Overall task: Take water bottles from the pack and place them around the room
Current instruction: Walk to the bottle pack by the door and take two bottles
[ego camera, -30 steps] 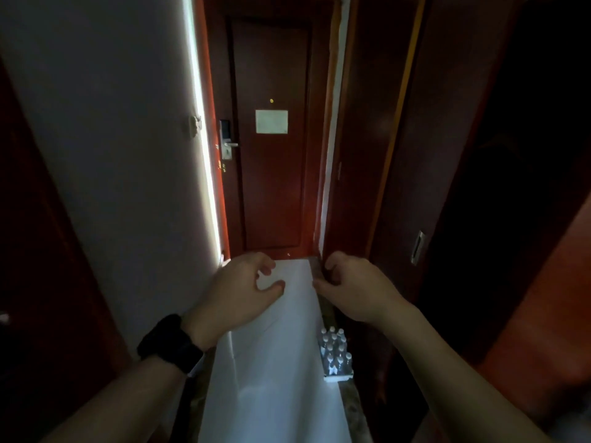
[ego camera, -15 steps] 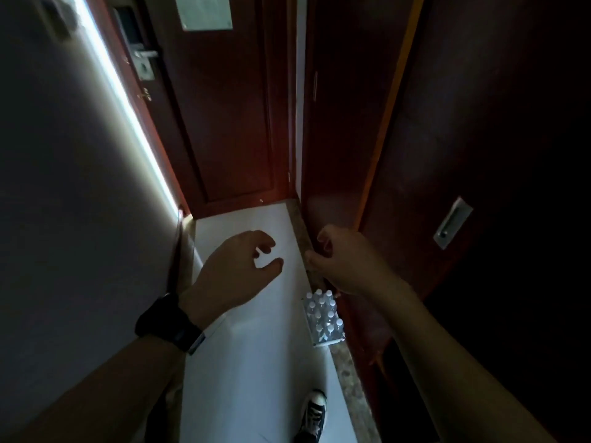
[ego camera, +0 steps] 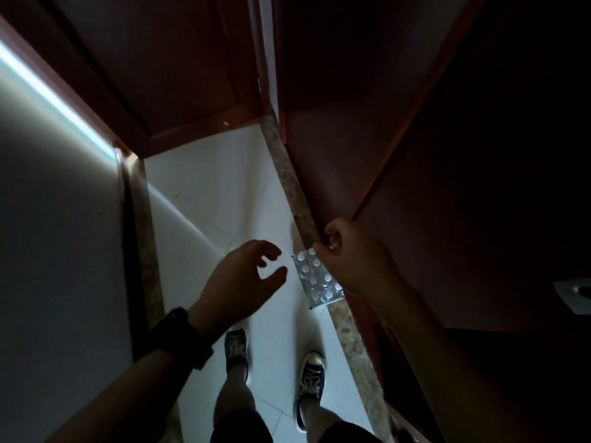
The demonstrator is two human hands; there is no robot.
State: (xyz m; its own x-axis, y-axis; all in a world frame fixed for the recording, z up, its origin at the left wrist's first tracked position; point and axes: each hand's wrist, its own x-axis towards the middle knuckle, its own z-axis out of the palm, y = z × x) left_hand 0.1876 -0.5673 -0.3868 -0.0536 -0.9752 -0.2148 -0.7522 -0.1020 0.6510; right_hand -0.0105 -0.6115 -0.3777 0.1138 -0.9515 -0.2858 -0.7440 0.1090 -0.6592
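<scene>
A shrink-wrapped pack of water bottles (ego camera: 315,280) with white caps stands on the white floor against the right-hand baseboard, seen from above. My right hand (ego camera: 355,259) hangs over the pack's far right corner, fingers curled, and hides part of it; whether it touches the pack is unclear. My left hand (ego camera: 243,281) hovers to the left of the pack, fingers spread and curved, holding nothing. A black watch (ego camera: 180,337) is on my left wrist.
I stand in a narrow dim hallway. A dark red door (ego camera: 179,75) closes the far end, a white wall (ego camera: 57,251) runs along the left, dark wooden panels (ego camera: 447,155) along the right. My two sneakers (ego camera: 236,346) are on the white floor (ego camera: 208,187) just behind the pack.
My view has tilted down from the door to the floor. I have come closer to the pack, both hands have dropped toward it, and my feet now show.
</scene>
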